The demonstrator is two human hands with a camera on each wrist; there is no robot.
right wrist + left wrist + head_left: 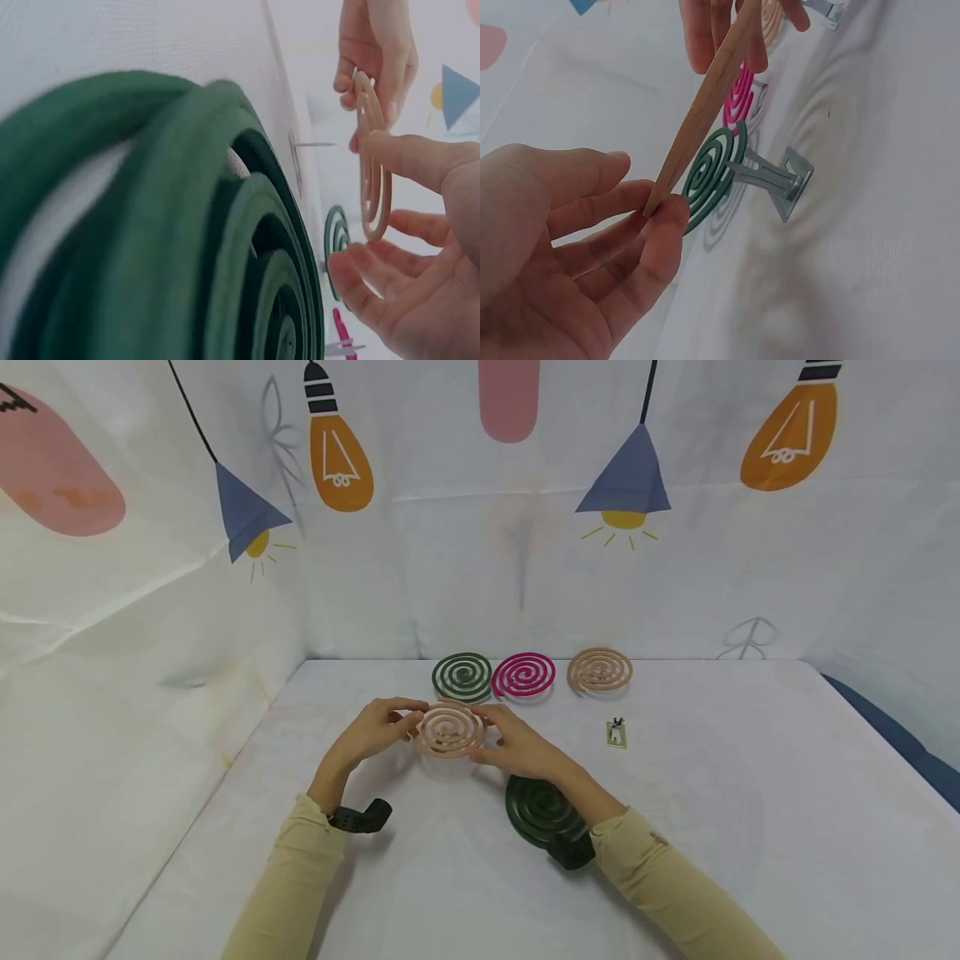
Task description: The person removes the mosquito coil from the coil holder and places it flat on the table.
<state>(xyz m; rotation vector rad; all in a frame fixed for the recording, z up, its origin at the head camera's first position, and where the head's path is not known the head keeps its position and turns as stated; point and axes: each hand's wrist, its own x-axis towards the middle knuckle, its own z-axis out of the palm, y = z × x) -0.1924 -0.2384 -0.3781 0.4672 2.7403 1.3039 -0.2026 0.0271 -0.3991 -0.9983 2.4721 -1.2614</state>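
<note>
A tan mosquito coil (pixel 447 729) is held between my two hands above the white table. My left hand (pixel 382 727) pinches its left edge between thumb and fingers, which the left wrist view shows close up. On the opposite edge, my right hand (pixel 517 743) grips with the thumb on one side and fingertips at the rim. Behind the held coil, a green coil (pixel 463 677) stands tilted on a metal stand (pixel 772 180). A pink coil (pixel 524 675) is beside it, then another tan coil (pixel 600 669) to the right.
Thick green coils (pixel 536 810) lie on the table under my right forearm, partly hidden by it. A small metal stand (pixel 617 734) lies to the right. White printed sheeting (pixel 465 585) rises behind the table's far edge.
</note>
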